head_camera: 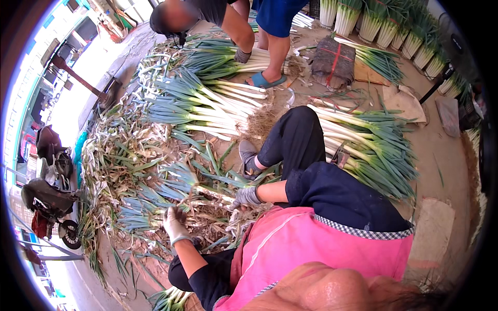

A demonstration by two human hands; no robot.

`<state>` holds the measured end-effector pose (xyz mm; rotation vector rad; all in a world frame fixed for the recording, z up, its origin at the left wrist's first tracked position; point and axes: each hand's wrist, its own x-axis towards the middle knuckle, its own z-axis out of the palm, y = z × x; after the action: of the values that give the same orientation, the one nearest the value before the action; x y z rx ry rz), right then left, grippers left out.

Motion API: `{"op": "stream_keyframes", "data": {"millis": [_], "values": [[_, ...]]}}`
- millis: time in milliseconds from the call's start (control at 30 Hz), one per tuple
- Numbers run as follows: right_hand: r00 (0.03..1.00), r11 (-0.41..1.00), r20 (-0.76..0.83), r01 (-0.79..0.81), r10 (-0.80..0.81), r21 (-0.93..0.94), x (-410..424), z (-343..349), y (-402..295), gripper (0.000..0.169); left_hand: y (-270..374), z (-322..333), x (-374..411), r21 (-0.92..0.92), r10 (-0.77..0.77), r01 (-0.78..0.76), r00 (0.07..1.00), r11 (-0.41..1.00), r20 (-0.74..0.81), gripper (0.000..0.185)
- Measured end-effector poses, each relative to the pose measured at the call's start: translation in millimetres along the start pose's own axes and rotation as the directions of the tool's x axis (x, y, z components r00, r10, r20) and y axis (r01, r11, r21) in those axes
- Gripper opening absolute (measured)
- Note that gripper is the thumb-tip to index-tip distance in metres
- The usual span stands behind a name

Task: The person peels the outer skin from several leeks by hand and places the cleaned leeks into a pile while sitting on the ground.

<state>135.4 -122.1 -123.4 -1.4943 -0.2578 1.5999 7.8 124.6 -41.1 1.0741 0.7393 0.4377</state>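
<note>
My right hand point(247, 197), in a grey glove, grips the pale lower end of a large green onion point(214, 193), whose blurred leaves point left. My left hand point(174, 225), in a whitish glove with soiled fingers, is at the lower left, beside untrimmed green onions point(136, 214) on the ground; its fingertips are partly hidden, and whether it holds a stalk is unclear. Dry husks lie under and between both hands. Past my foot lies a row of cleaned green onions point(218, 109) with their roots on, and another pile point(365, 144) lies to the right of my knee.
Leaf and husk waste point(116, 155) covers the ground at left. Another person point(210, 11) bends over onions at the top, a gloved hand on them. A wrapped bundle with red string point(333, 62) and standing onion bundles point(389, 31) are at upper right. A parked motorbike point(54, 194) stands far left.
</note>
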Motion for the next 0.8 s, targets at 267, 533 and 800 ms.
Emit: {"op": "stream_keyframes", "data": {"millis": [267, 533, 800], "values": [[0.866, 0.961, 0.425, 0.197, -0.264, 0.195, -68.1, 9.6, -32.4, 0.029, 28.3, 59.9, -0.6, -0.188, -0.148, 0.096, 0.947, 0.977, -0.284, 0.05], [0.902, 0.226, 0.212, 0.311, -0.377, -0.923, -68.4, 17.4, -43.9, 0.054, 25.4, -1.4, 15.9, -0.242, 0.047, -0.096, 0.978, 0.966, -0.202, 0.041], [0.725, 0.701, 0.035, 0.676, -0.688, -0.227, -6.4, 86.9, -135.1, 0.038, 36.9, 34.0, -25.2, -0.529, 0.1, -0.174, 0.981, 0.831, -0.165, 0.03]]}}
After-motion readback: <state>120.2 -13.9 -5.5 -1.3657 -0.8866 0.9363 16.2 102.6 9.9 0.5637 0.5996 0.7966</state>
